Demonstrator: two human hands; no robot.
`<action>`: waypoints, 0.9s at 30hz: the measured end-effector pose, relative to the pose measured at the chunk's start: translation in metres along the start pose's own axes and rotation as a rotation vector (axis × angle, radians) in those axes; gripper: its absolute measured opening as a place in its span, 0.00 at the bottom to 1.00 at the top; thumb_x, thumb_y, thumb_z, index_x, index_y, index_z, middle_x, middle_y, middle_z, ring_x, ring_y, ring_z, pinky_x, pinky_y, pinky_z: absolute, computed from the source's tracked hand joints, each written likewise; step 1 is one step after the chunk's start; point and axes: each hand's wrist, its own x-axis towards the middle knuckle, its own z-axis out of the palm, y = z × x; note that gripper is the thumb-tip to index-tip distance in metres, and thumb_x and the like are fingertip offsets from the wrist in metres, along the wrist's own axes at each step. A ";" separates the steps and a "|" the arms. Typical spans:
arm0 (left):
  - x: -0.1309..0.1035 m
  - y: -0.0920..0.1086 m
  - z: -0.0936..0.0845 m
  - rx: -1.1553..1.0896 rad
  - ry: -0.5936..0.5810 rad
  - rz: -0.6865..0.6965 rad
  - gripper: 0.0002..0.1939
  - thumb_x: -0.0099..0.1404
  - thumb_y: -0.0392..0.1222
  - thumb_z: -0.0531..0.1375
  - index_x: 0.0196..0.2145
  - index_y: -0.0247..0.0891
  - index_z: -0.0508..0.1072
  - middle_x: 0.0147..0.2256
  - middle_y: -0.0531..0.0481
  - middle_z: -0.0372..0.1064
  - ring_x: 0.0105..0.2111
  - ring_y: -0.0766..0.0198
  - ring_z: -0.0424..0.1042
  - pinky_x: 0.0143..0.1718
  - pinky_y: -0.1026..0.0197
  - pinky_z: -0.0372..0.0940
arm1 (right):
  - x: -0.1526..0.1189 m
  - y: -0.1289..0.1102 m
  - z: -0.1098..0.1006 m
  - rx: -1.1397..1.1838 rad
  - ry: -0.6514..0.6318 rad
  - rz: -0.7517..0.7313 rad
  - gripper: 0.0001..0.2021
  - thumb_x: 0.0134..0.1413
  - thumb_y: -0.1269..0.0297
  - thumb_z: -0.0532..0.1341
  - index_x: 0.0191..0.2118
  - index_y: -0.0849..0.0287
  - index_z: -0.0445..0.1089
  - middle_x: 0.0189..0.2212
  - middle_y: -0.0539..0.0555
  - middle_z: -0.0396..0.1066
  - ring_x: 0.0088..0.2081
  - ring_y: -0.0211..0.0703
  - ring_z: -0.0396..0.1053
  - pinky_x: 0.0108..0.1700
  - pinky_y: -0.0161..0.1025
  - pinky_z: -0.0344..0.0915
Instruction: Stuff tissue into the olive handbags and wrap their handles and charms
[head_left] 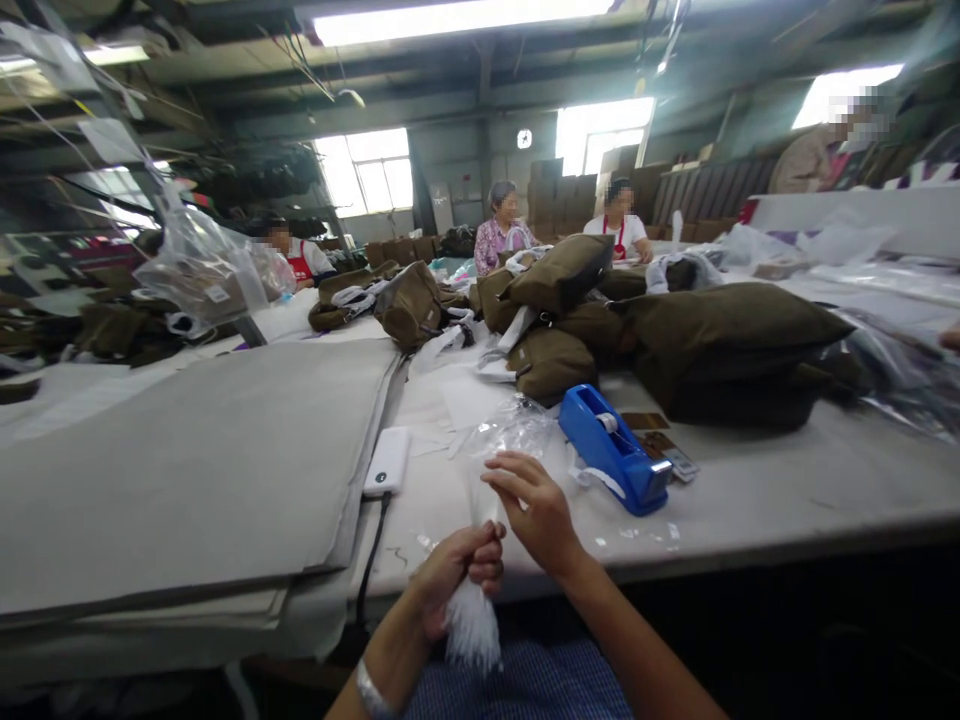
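Note:
My left hand (463, 568) is closed around a bundle of thin white strands (474, 625), whose ends fan out below the fist near the table's front edge. Just above and to the right, my right hand (531, 505) has its fingers stretched out beside the upper part of the bundle. A crumpled clear plastic bag (510, 425) lies behind the fingers. Right of it stands a blue tape dispenser (619, 455), with brown and white tags (667, 450) by its far side.
Olive bags (727, 345) are piled across the table behind the dispenser. Large grey sheets (187, 470) cover the left side. A white power bank (388, 460) with a black cable lies beside them. Several people are farther back, one in a patterned top (499, 240).

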 end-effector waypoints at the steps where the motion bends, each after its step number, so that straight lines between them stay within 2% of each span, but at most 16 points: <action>1: 0.000 -0.002 -0.003 -0.037 -0.004 -0.023 0.20 0.57 0.46 0.72 0.32 0.35 0.64 0.22 0.63 0.45 0.18 0.77 0.42 0.21 0.73 0.53 | -0.002 -0.001 0.003 0.017 -0.045 -0.022 0.13 0.65 0.74 0.60 0.48 0.50 0.76 0.46 0.53 0.78 0.53 0.46 0.72 0.60 0.52 0.68; 3: 0.000 -0.005 -0.008 -0.095 -0.002 -0.052 0.19 0.60 0.44 0.70 0.29 0.35 0.62 0.22 0.63 0.46 0.18 0.77 0.43 0.21 0.73 0.54 | -0.008 0.000 0.008 0.015 -0.096 -0.011 0.16 0.64 0.72 0.61 0.55 0.50 0.73 0.53 0.55 0.75 0.56 0.49 0.70 0.62 0.54 0.67; 5: 0.001 -0.007 -0.013 -0.134 0.006 -0.060 0.16 0.62 0.41 0.68 0.31 0.35 0.63 0.22 0.63 0.46 0.17 0.77 0.44 0.20 0.73 0.53 | -0.015 0.003 0.012 -0.037 -0.073 0.068 0.21 0.63 0.71 0.62 0.61 0.52 0.68 0.61 0.60 0.67 0.62 0.53 0.64 0.62 0.55 0.67; 6: 0.002 -0.007 -0.016 -0.148 0.011 -0.059 0.14 0.63 0.40 0.68 0.33 0.34 0.65 0.22 0.63 0.46 0.17 0.77 0.45 0.20 0.73 0.53 | -0.018 0.006 0.013 -0.068 -0.048 0.107 0.21 0.63 0.71 0.62 0.61 0.53 0.68 0.61 0.61 0.66 0.63 0.54 0.63 0.61 0.55 0.68; 9: 0.006 -0.008 -0.020 -0.161 0.018 -0.061 0.13 0.62 0.39 0.68 0.37 0.33 0.68 0.22 0.63 0.46 0.17 0.77 0.46 0.21 0.73 0.53 | -0.024 0.013 0.012 -0.124 -0.039 0.131 0.14 0.63 0.73 0.60 0.51 0.53 0.75 0.51 0.59 0.74 0.54 0.52 0.70 0.55 0.52 0.72; 12: 0.009 -0.013 -0.021 -0.136 0.026 -0.087 0.14 0.60 0.41 0.70 0.33 0.33 0.68 0.22 0.63 0.48 0.17 0.77 0.45 0.21 0.72 0.54 | -0.021 0.012 0.009 -0.160 -0.107 0.049 0.12 0.64 0.74 0.59 0.44 0.53 0.77 0.41 0.55 0.78 0.46 0.49 0.73 0.53 0.51 0.71; 15: 0.011 -0.019 -0.018 -0.072 0.034 -0.118 0.13 0.59 0.40 0.70 0.29 0.34 0.68 0.21 0.59 0.55 0.17 0.75 0.49 0.19 0.69 0.54 | -0.015 0.004 0.005 -0.101 -0.261 -0.110 0.11 0.65 0.73 0.58 0.43 0.54 0.77 0.39 0.53 0.79 0.43 0.47 0.74 0.56 0.53 0.68; 18: 0.007 -0.015 -0.017 -0.050 0.041 -0.107 0.09 0.59 0.32 0.66 0.26 0.34 0.69 0.20 0.55 0.60 0.17 0.72 0.54 0.18 0.68 0.51 | -0.012 -0.004 -0.003 -0.010 -0.408 -0.235 0.10 0.66 0.70 0.56 0.43 0.53 0.76 0.39 0.50 0.80 0.43 0.44 0.75 0.56 0.51 0.68; 20: 0.003 -0.002 -0.018 -0.114 0.045 -0.069 0.09 0.61 0.29 0.62 0.25 0.34 0.67 0.19 0.57 0.55 0.17 0.73 0.52 0.17 0.70 0.50 | -0.013 -0.008 -0.010 -0.009 -0.378 -0.244 0.12 0.67 0.72 0.56 0.46 0.51 0.75 0.41 0.50 0.80 0.45 0.44 0.75 0.58 0.51 0.67; 23: -0.003 0.022 -0.017 -0.292 0.055 0.054 0.07 0.66 0.28 0.57 0.30 0.34 0.66 0.20 0.61 0.47 0.16 0.76 0.48 0.18 0.76 0.51 | -0.018 -0.014 -0.018 -0.027 -0.249 -0.184 0.16 0.65 0.76 0.57 0.51 0.49 0.73 0.47 0.51 0.79 0.50 0.45 0.74 0.58 0.51 0.68; 25: -0.003 0.033 -0.013 -0.401 0.064 0.143 0.06 0.69 0.28 0.54 0.34 0.33 0.67 0.21 0.61 0.47 0.16 0.78 0.50 0.19 0.79 0.51 | -0.023 -0.019 -0.017 0.009 -0.194 -0.139 0.17 0.64 0.77 0.59 0.52 0.49 0.73 0.47 0.52 0.79 0.49 0.45 0.75 0.54 0.49 0.72; 27: -0.002 0.035 -0.008 -0.475 0.071 0.203 0.08 0.71 0.28 0.51 0.38 0.33 0.69 0.21 0.60 0.48 0.16 0.80 0.52 0.19 0.80 0.51 | -0.027 -0.024 -0.015 0.076 -0.151 -0.091 0.17 0.63 0.78 0.59 0.50 0.50 0.75 0.44 0.53 0.79 0.47 0.44 0.76 0.51 0.45 0.74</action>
